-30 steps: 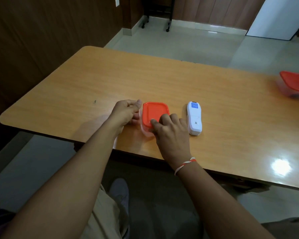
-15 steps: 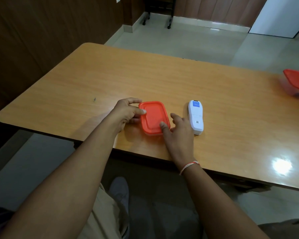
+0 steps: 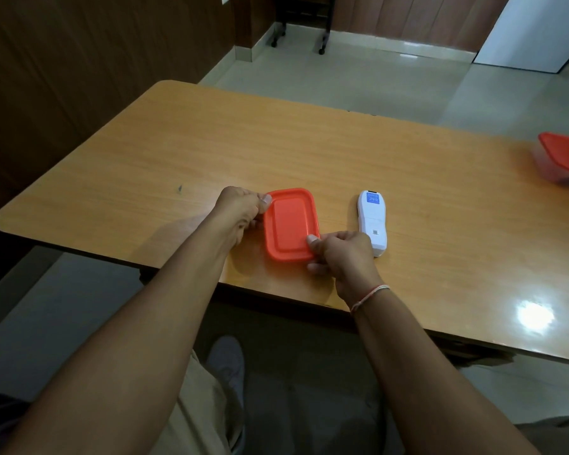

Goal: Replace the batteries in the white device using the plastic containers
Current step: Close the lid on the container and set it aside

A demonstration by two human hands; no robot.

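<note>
A small plastic container with an orange lid [image 3: 289,223] sits near the front edge of the wooden table [image 3: 309,152]. My left hand [image 3: 240,208] grips its far left corner, thumb on the lid's rim. At the near right corner my right hand [image 3: 339,252] holds the lid, thumb pressed on top. The container's body is hidden under the lid and my hands. The white device [image 3: 372,221] lies flat just to the right, its blue label facing up, and my right hand touches its near end.
A second orange-lidded container [image 3: 565,162] stands at the table's far right edge, partly cut off. The table's front edge runs just below my hands. A bright light reflection [image 3: 536,315] sits on the right front of the table. My legs and a shoe show beneath.
My right hand slid off the lid's top to its near right corner and closed on it. My left hand shifted to grip the far left corner. The lid looks flatter toward the camera.
</note>
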